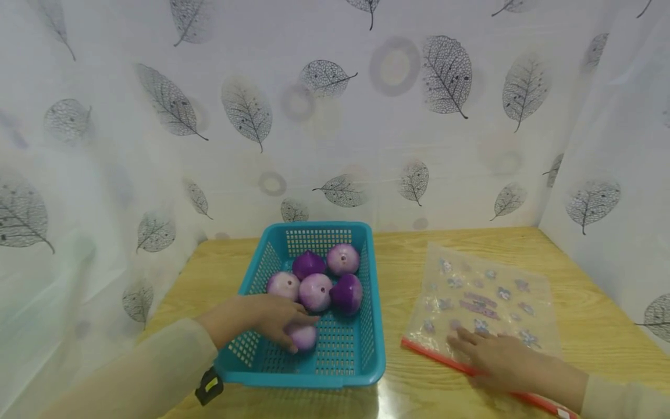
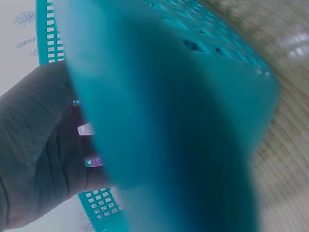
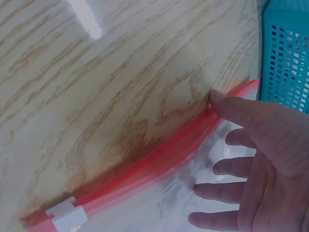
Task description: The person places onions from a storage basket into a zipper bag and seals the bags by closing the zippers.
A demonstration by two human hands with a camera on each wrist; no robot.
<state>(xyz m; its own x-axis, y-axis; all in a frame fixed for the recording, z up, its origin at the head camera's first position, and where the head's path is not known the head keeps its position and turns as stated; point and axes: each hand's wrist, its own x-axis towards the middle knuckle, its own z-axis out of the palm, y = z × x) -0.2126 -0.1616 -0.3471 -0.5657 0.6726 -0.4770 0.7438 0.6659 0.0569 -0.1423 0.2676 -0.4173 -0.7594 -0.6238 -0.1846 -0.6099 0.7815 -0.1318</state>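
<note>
My left hand (image 1: 280, 320) reaches over the near left side of a blue-green plastic basket (image 1: 378, 326), with its fingers and thumb round a purple onion (image 1: 305, 337) near the front. Behind it several more purple onions (image 1: 316, 292) are grouped in the basket. The basket wall hides most of those fingers in the left wrist view. On the right, my right hand (image 1: 499, 361) lies with spread fingers on a clear printed zipper bag (image 1: 492, 291). Its thumb touches the red zipper strip (image 3: 164, 154) in the right wrist view.
A white slider (image 3: 67, 215) sits at one end of the zipper strip. A black object with a yellow mark (image 1: 209, 386) shows beneath the left forearm. The wooden table (image 1: 403, 262) is bordered by a white leaf-printed curtain (image 1: 335, 145).
</note>
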